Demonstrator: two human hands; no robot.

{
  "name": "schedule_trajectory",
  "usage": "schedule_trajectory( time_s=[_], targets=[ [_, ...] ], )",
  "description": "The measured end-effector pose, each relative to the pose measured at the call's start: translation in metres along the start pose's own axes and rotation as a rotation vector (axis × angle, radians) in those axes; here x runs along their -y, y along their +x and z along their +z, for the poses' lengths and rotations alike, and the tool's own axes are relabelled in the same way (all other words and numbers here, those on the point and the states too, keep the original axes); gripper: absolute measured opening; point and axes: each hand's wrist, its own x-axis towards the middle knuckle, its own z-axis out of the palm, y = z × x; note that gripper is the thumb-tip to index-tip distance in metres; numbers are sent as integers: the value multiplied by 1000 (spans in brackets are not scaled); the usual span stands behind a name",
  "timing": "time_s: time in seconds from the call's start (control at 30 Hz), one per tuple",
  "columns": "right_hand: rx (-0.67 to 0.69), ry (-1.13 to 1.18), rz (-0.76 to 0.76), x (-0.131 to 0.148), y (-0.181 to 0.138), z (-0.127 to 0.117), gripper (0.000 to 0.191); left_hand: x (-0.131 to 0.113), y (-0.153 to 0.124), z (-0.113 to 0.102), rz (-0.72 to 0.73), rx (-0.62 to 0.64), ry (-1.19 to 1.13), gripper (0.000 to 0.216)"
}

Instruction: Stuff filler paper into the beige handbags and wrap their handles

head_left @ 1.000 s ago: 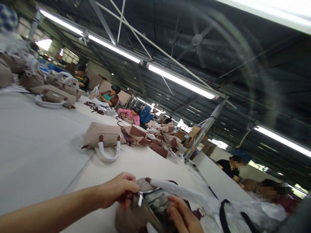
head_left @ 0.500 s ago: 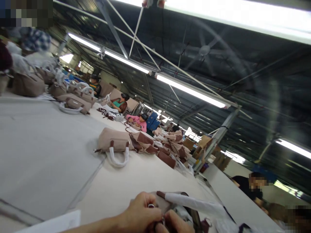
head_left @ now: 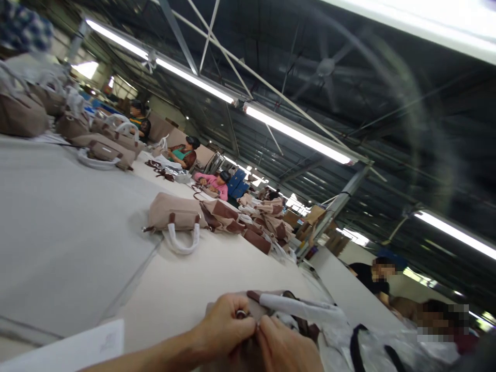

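Observation:
At the bottom of the head view my left hand [head_left: 228, 325] and my right hand [head_left: 284, 346] meet on a beige handbag [head_left: 248, 305] lying on the table. Both are closed, fingertips pinched together at a small metal piece on the bag's top, likely the zipper pull. The bag's handle [head_left: 302, 309], wrapped in white paper, sticks out to the right past my hands. Most of the bag is hidden under my hands and the frame's lower edge.
A long pale worktable [head_left: 77, 243] runs away from me. A beige handbag with white-wrapped handles [head_left: 176, 217] lies mid-table before a row of more bags [head_left: 256, 227]. Further bags [head_left: 101, 150] sit far left. A paper sheet [head_left: 77, 346] lies near me. People work along the far side and at right.
My right hand has come up to meet my left at the bag's top; a second ago it lay lower on the open bag. The view has swung slightly.

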Motion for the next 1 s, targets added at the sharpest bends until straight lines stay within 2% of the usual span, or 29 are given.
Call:
schedule_trajectory(
  time_s=[0.07, 0.13, 0.3, 0.37, 0.43, 0.57, 0.67, 0.8, 1.0],
  targets=[
    [-24, 7, 23, -1, 3, -6, 21, -1, 2, 1, 22, -29, 28, 12],
    [8, 43, 115, -5, 4, -13, 22, -1, 3, 3, 70, -46, 57, 13],
    [235, 178, 409, -18, 0, -30, 25, 0, 5, 3, 193, -30, 126, 15],
    [294, 220, 468, -21, -4, -31, 31, 0, 4, 2, 202, -15, 141, 14],
    [260, 292, 479, -23, -9, -27, 33, 1, 3, -1, 198, -5, 154, 14],
    [96, 477, 490, -25, -17, -17, 29, 2, 1, -2, 181, -8, 203, 15],
    [120, 482, 500, -26, -14, -17, 31, 0, 5, 4, 187, -25, 184, 14],
    [170, 309, 529, -34, -5, -24, 36, -7, 11, 15, 225, -46, 132, 12],
    [67, 475, 511, -62, -22, -16, 30, -11, 0, 14, 259, -17, 261, 11]
  ],
)
